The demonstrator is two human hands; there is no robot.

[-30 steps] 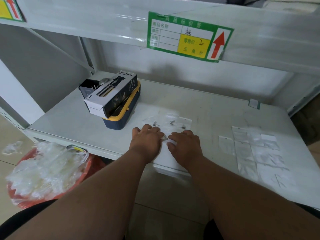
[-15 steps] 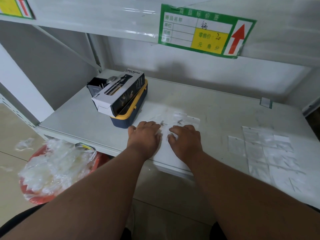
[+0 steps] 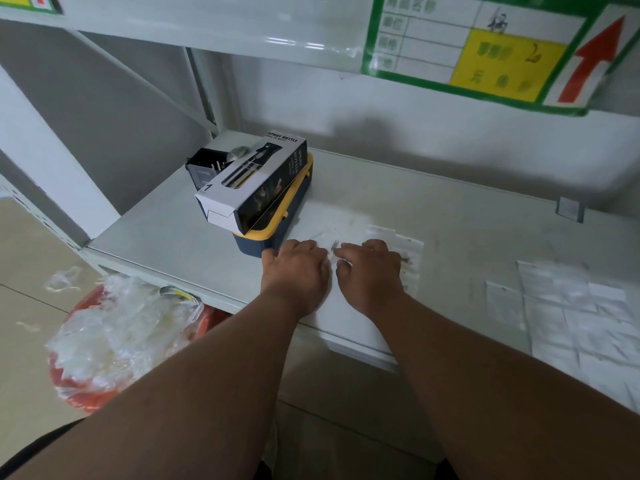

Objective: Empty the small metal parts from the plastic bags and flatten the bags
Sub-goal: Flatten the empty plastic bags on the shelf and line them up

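Both my hands lie palm down, side by side, on the white shelf (image 3: 450,216) near its front edge. My left hand (image 3: 294,271) and my right hand (image 3: 370,271) have curled fingers and together pinch a small clear plastic bag (image 3: 341,262) between them. A small metal part (image 3: 334,244) shows just beyond the fingertips. More clear bags (image 3: 410,249) lie under and to the right of my right hand, one holding a dark part. The fingertips themselves are hidden.
A spray bottle box (image 3: 252,181) rests on a blue and yellow case (image 3: 277,233) just left of my hands. Several flattened bags (image 3: 571,306) lie in rows at the right. Below left, a red bin (image 3: 114,337) holds crumpled plastic. An upper shelf with a green label (image 3: 485,53) overhangs.
The camera has come closer and shifted left. My hands have stayed together on the bags, and fewer loose metal parts show beyond the fingers than a second ago.
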